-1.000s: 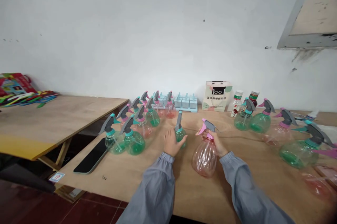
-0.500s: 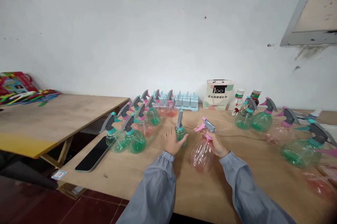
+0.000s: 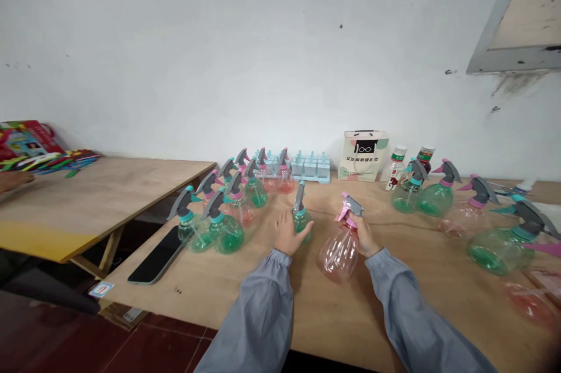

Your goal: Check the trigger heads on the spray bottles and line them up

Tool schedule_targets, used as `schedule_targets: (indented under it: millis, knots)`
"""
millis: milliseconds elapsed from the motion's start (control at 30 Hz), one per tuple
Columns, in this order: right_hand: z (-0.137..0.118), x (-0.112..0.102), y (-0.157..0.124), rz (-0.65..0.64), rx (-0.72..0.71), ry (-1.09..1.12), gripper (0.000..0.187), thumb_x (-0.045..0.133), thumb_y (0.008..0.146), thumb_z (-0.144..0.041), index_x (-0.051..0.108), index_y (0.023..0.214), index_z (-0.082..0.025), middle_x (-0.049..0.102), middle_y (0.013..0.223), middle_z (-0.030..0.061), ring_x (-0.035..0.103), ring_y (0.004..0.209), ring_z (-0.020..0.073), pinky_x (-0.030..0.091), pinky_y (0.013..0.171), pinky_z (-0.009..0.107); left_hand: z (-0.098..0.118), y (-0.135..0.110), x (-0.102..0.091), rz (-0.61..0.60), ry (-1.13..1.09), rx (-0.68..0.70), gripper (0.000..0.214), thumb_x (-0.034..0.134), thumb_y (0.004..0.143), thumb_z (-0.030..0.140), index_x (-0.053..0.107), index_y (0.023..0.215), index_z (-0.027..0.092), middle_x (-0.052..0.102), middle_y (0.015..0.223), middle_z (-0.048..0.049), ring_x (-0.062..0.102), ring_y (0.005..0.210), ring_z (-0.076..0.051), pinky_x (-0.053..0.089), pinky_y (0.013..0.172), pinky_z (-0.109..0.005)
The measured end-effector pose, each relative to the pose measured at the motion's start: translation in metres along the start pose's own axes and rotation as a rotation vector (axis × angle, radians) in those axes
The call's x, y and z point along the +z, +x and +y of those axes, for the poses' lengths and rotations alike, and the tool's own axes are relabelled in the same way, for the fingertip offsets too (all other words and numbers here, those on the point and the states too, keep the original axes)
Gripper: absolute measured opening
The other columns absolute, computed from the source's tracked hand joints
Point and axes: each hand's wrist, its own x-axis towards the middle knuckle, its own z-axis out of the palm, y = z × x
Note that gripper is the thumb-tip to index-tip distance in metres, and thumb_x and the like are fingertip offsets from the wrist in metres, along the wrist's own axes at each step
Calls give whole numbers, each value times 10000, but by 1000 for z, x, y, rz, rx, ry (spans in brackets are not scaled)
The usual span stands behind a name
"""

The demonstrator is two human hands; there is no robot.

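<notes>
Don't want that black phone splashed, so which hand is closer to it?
Left. The left hand is right of the phone, at a green spray bottle; the right hand is farther right, holding a pink spray bottle.

Held spray bottle [image 3: 338, 255]: clear pink body, pink nozzle and collar, grey lever. Middle spray bottle [image 3: 301, 223]: see-through green, grey head. Sleeves [image 3: 263, 311]: plain grey-blue. Phone [image 3: 154, 257]: black screen, pale rim. Paper bag [image 3: 360, 167]: cream, green and pink patches, black panel with white glasses drawing, dark lettering. Mould tray [image 3: 317, 178]: pale blue. Near table [image 3: 337, 326]: tan-brown. Side table [image 3: 131, 186]: tan, yellow front edge. Wall [image 3: 219, 57]: off-white, dark specks. Floor [image 3: 160, 344]: dark red, pale tile lines.
</notes>
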Motion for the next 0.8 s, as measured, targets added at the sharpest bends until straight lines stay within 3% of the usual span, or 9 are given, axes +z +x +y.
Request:
schedule_targets:
  millis: [100, 300, 500, 667, 800]
  knots:
    - [1, 0, -1, 18, -11, 12, 354, 663, 669, -571, 654, 801, -242, 718, 793, 46, 666, 784, 216, 540, 668, 313, -1, 0, 1, 6, 7, -7, 608, 673, 791, 534, 534, 1280, 202, 663, 1121, -122, 611, 1112, -305, 475, 927, -413]
    - [-7, 4, -5, -88, -3, 2, 369, 661, 679, -549, 682, 880, -240, 740, 910, 67, 674, 902, 241, 544, 693, 318, -2, 0, 2, -3, 12, -13, 604, 680, 782, 533, 545, 1252, 178, 656, 1113, -133, 607, 1125, -312, 475, 935, -421]
    - [-6, 4, -2, 116, -142, 18, 311, 633, 708, -556, 640, 746, -247, 720, 791, 36, 669, 821, 219, 538, 692, 322, -1, -1, 2, -18, -9, -34, 633, 684, 778, 523, 521, 1294, 195, 651, 1151, -125, 593, 1155, -309, 461, 958, -430]
    - [-7, -21, 0, 215, -139, -57, 392, 682, 712, -590, 685, 871, -233, 752, 1006, 70, 683, 962, 233, 560, 753, 327, -2, -1, 3, -29, -7, -52, 653, 685, 773, 515, 508, 1313, 195, 646, 1195, -137, 578, 1186, -324, 445, 984, -453]
    - [-20, -57, -4, 374, -246, -116, 462, 783, 636, -590, 628, 899, -244, 746, 954, 32, 707, 865, 208, 577, 726, 322, -3, -1, 5, -14, -6, -39, 635, 686, 774, 501, 513, 1297, 185, 647, 1181, -143, 586, 1177, -331, 457, 972, -467]
